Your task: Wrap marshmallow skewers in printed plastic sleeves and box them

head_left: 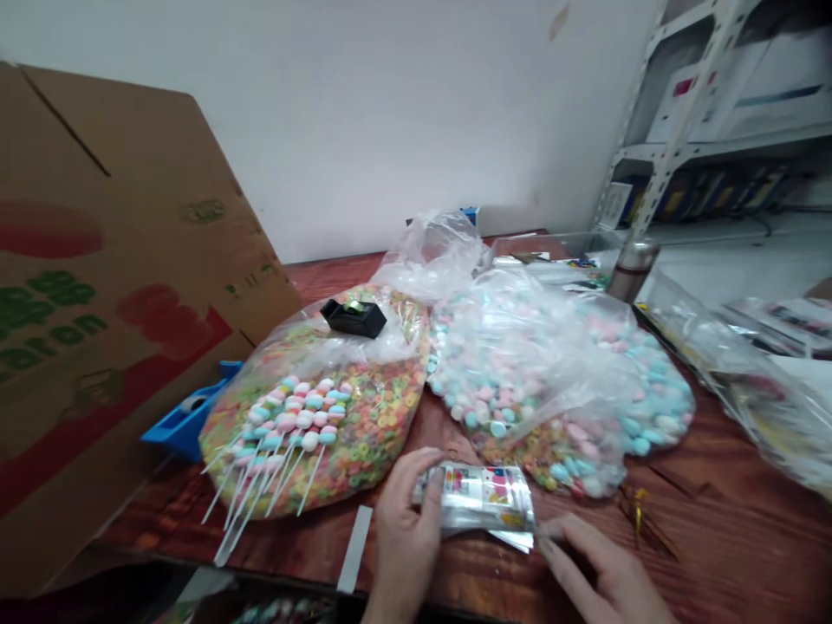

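My left hand (pixel 406 539) grips a silver foil pouch (pixel 477 501) with colourful printing, low on the wooden table. My right hand (pixel 601 572) pinches the pouch's right end between its fingers. To the left lies a transparent bag of ring cereal (pixel 383 425), with several marshmallow skewers (pixel 286 433) resting on it, their white sticks pointing toward me. Behind the pouch sits a transparent bag of pastel marshmallows (pixel 520 381). A black tape dispenser (pixel 354 317) stands on the cereal bag.
A large cardboard box (pixel 110 286) leans in at the left, with a blue plastic holder (pixel 188 425) by it. Gold twist ties (pixel 640 520) lie right of my hands. A steel flask (pixel 632 269), a bag of foil pouches (pixel 747 381) and metal shelving (pixel 676 104) stand beyond.
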`<state>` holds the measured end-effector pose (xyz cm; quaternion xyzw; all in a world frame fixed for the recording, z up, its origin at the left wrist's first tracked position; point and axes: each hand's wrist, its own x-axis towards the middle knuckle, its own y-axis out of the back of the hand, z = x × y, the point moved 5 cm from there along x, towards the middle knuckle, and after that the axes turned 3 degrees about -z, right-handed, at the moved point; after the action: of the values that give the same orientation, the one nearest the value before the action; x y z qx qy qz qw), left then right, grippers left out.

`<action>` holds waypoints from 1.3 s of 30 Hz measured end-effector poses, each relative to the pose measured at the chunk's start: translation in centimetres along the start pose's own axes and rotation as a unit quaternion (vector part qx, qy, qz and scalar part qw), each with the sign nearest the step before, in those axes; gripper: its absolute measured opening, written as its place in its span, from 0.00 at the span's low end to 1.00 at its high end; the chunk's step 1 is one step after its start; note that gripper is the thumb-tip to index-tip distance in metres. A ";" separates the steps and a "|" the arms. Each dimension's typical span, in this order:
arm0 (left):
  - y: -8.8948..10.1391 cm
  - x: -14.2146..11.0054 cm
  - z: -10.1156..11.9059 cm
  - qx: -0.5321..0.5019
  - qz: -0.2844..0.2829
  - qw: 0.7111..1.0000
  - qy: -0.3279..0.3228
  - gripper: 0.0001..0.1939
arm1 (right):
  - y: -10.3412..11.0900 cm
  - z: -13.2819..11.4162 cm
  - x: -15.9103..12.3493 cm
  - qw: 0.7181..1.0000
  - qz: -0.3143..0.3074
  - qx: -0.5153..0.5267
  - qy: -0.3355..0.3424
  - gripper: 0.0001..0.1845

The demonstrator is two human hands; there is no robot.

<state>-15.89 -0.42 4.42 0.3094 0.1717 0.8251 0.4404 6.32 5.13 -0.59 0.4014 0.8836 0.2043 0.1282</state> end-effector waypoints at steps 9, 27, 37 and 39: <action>-6.2 -3.1 -0.5 0.249 -0.096 0.950 -0.162 0.25 | -1.8 -1.3 6.6 0.971 0.118 -0.193 0.079 0.04; -6.3 -2.9 0.6 0.274 -0.029 0.947 -0.164 0.22 | -2.1 -1.1 6.5 0.957 0.117 -0.244 0.102 0.10; -6.4 -2.9 0.2 0.307 -0.038 0.940 -0.143 0.26 | -2.0 -1.8 5.9 0.941 0.164 -0.264 0.131 0.11; -6.4 -2.9 0.0 0.315 -0.039 0.938 -0.137 0.26 | -1.3 -2.1 5.4 0.931 0.179 -0.280 0.148 0.13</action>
<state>-10.65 0.72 -0.16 0.5352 0.3735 0.6603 0.3716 1.17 7.95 0.34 0.4659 0.7129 0.5202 0.0640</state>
